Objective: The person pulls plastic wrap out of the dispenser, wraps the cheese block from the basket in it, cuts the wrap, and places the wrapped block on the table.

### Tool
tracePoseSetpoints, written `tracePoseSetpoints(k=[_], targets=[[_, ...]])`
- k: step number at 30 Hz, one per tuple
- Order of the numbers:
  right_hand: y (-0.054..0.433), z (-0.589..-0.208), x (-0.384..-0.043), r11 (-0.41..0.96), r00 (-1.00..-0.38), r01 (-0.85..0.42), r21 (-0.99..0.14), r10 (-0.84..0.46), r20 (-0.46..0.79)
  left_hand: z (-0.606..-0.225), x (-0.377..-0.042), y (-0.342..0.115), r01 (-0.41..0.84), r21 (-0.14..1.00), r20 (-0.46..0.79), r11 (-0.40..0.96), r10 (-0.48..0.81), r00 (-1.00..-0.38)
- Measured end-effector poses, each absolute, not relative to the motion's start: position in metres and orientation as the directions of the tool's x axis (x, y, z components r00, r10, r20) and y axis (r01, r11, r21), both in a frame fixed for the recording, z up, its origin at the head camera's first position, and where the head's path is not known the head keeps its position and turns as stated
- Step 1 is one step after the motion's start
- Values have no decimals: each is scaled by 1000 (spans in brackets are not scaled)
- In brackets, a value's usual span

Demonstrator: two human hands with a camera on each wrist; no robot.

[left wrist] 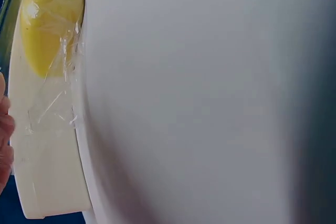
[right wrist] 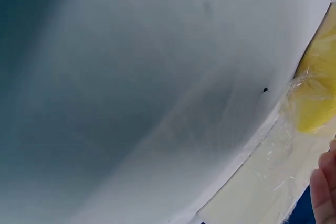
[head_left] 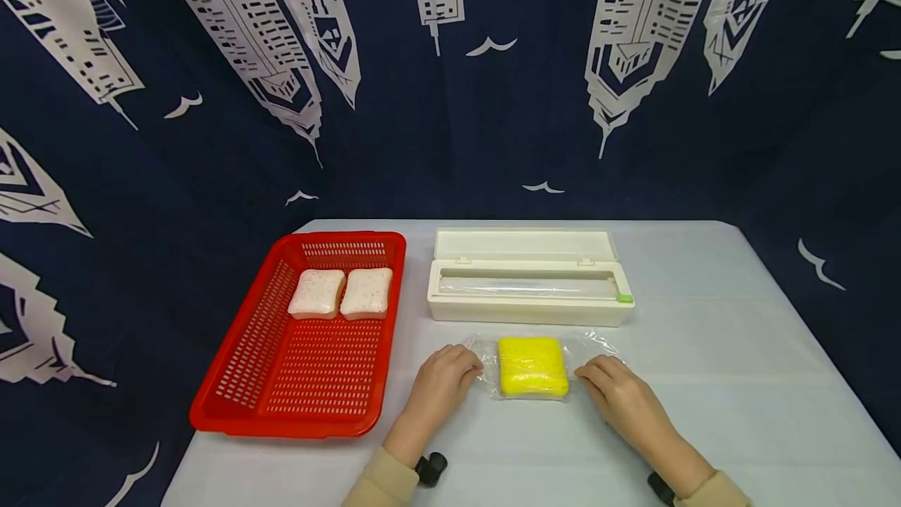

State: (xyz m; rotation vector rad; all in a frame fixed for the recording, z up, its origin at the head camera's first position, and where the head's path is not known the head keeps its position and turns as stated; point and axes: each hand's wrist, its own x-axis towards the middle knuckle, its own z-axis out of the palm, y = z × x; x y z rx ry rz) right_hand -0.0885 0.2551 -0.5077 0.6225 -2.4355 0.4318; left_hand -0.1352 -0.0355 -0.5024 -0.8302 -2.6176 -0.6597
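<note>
A yellow block (head_left: 533,368), square with rounded corners, lies on the table wrapped in clear cling film (head_left: 489,354). The film's loose ends stick out on both sides of it. My left hand (head_left: 439,382) pinches the left end with curled fingers, while my right hand (head_left: 626,397) pinches the right end. In the left wrist view, fingertips (left wrist: 5,135) show at the left edge, beside the crinkled film (left wrist: 58,98). The right wrist view catches fingertips (right wrist: 325,182) at its right edge, near the yellow block (right wrist: 317,90) under its film.
Behind the block stands a white cling film dispenser (head_left: 528,311), lid up, a film roll inside. On the left, a red basket (head_left: 204,405) holds two white bread-like slices (head_left: 317,293) at its far end. A dark blue patterned cloth (head_left: 450,139) hangs behind the white table (head_left: 739,382).
</note>
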Motion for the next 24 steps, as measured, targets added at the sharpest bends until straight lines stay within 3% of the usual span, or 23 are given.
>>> tracePoseSetpoints(k=[10, 17, 24], targets=[[259, -507, -80, 802, -653, -592, -84, -416, 633, -504, -126, -44, 685, 196, 502, 701, 529, -685], [258, -509, -79, 790, -637, -610, -55, -448, 628, -505, -124, -44, 675, 227, 495, 703, 513, -701], [259, -509, -78, 790, -625, -612, -32, -459, 632, -505, -125, -45, 687, 184, 486, 703, 542, -685]])
